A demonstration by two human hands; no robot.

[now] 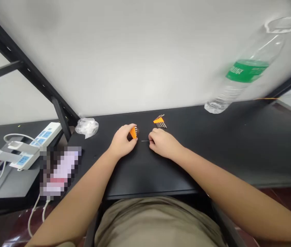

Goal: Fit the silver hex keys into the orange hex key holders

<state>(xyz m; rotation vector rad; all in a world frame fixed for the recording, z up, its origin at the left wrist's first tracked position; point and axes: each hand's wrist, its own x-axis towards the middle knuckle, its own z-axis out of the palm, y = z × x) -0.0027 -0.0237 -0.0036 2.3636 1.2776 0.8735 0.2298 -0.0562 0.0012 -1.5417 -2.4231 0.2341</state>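
Observation:
My left hand (123, 140) grips an orange holder (133, 132) between thumb and fingers, its row of small metal ends turned to the right. Pinched in my right hand (162, 141) is a thin metal rod (144, 141) that points left toward the holder, with a small gap between them. Which tool the rod belongs to is too small to tell. Just beyond my right hand, a second orange holder (158, 120) lies on the black table with several slim metal pieces sticking out of it.
A crumpled clear plastic bag (87, 127) sits near the wall on the left. Farther left are a white power strip (38, 145) with plugs and cables, and a blurred-out phone (64, 168). A large plastic bottle (247, 70) with a green label stands at the back right.

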